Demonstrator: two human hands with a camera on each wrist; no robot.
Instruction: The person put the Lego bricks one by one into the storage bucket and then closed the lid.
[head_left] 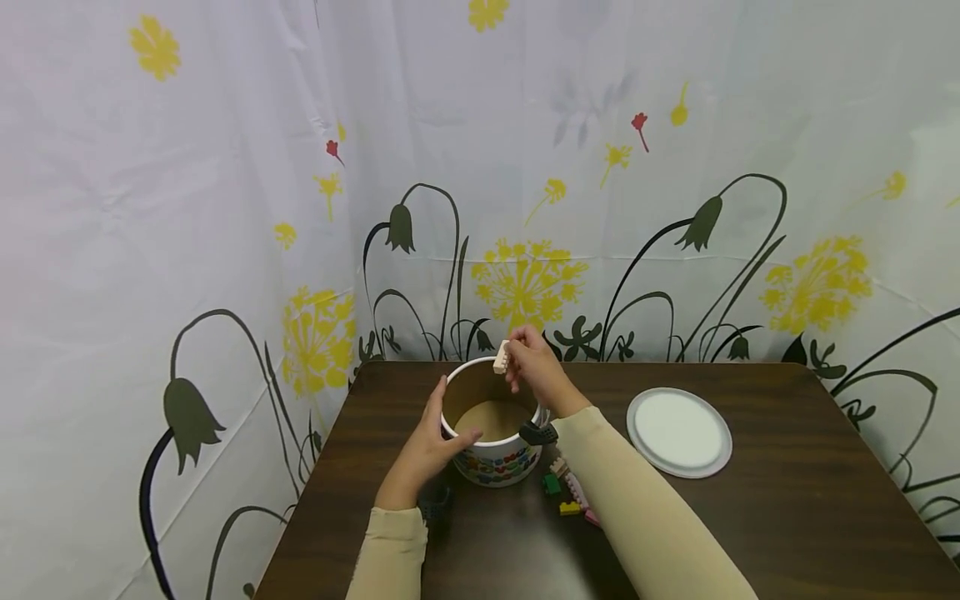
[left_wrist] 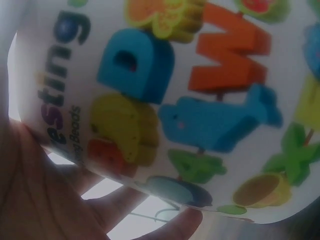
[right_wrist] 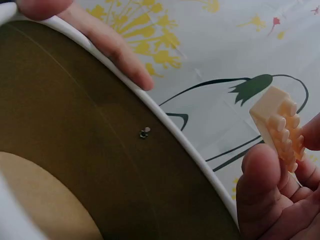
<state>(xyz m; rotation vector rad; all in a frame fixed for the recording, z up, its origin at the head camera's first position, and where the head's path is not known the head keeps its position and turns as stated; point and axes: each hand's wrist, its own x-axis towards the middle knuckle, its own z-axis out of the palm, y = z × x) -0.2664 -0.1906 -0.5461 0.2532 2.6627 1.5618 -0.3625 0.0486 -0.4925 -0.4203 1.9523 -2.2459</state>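
Observation:
A round white tub (head_left: 498, 475) with a printed band of colourful letters and shapes stands on the table, its top uncovered. My left hand (head_left: 429, 446) wraps the tub's near left side, the thumb by the front rim and the fingers along the outer wall. Over the far right rim, my right hand (head_left: 534, 367) pinches a cream toy brick (head_left: 501, 357) with rows of studs. The right wrist view has that brick (right_wrist: 277, 127) between thumb and fingers, just outside the rim. Inside, the tub's brown wall and pale bottom show.
Several toy bricks lie right of the tub, among them a green brick (head_left: 551, 484) and a yellow brick (head_left: 569, 507); my right sleeve partly covers the group. A round white lid (head_left: 679, 432) lies farther right on the dark wooden table (head_left: 795, 508). Behind hangs a flowered curtain (head_left: 525, 150).

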